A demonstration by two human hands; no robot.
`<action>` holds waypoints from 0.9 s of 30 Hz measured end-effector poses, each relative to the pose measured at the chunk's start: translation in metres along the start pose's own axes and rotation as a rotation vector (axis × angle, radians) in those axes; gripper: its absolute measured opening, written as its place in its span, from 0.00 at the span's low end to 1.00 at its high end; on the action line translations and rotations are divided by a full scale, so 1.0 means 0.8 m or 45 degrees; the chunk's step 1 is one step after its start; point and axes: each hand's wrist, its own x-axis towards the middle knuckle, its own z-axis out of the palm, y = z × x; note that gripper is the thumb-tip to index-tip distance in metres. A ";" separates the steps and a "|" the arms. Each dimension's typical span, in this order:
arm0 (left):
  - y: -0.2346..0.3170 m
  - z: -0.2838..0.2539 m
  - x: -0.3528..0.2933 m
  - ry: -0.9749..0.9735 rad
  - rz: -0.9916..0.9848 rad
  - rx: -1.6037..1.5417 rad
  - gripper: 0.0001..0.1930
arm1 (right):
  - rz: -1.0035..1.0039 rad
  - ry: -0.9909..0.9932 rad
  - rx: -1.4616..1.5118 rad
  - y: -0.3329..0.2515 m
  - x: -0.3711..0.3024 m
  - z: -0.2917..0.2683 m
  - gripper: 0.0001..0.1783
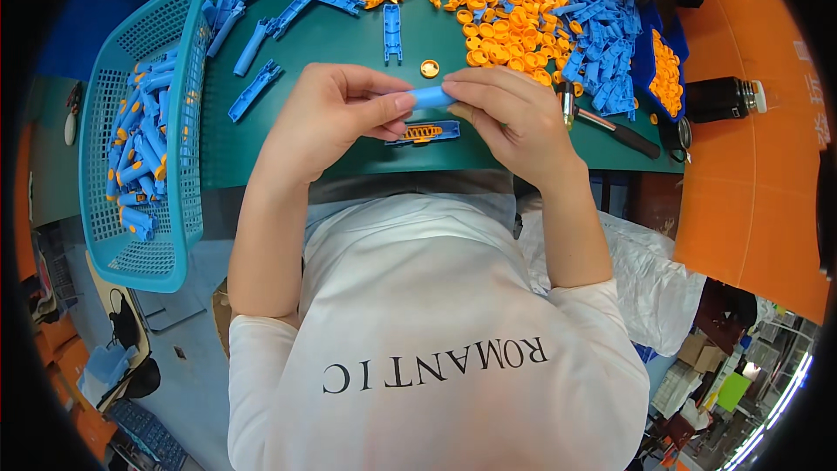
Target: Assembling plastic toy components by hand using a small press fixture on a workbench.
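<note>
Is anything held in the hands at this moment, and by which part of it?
Yes, a blue rounded piece: the left hand grips its left end and the right hand its right end, with the middle left uncovered.

Our fingers [486,92] partly hide the blue tube [432,98]. At eleven o'clock, our view's top edge crops blue parts [295,12].

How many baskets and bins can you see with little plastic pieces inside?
2: a turquoise plastic mesh basket of blue-and-orange tubes, left of the person's left hand, and a dark-blue plastic bin of small orange pieces, at the right. Others may be hidden.
</note>
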 end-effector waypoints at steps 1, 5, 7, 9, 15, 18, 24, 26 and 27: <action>-0.007 0.001 -0.003 0.008 0.045 -0.024 0.18 | 0.026 -0.025 0.011 -0.001 -0.001 -0.001 0.14; -0.034 0.009 -0.026 0.310 0.703 0.930 0.32 | 0.227 0.117 0.042 0.016 -0.028 -0.010 0.14; -0.053 0.008 -0.027 0.282 0.719 0.953 0.35 | 0.357 -0.003 0.188 0.007 -0.038 -0.012 0.13; -0.067 0.014 -0.028 0.251 0.746 0.974 0.32 | 0.303 -0.054 0.198 0.000 -0.039 -0.003 0.13; -0.085 0.018 -0.021 0.331 0.823 0.933 0.27 | 0.223 -0.131 0.236 0.008 -0.046 0.017 0.12; -0.087 0.018 -0.020 0.339 0.840 0.937 0.26 | 0.195 -0.139 0.223 0.009 -0.047 0.018 0.12; -0.086 0.019 -0.020 0.347 0.850 0.938 0.25 | 0.123 -0.167 0.186 0.009 -0.044 0.018 0.11; -0.081 0.019 -0.020 0.351 0.861 0.926 0.26 | 0.124 -0.176 0.166 0.008 -0.043 0.018 0.10; -0.076 0.018 -0.021 0.319 0.907 0.937 0.24 | 0.124 -0.187 0.143 0.008 -0.043 0.018 0.10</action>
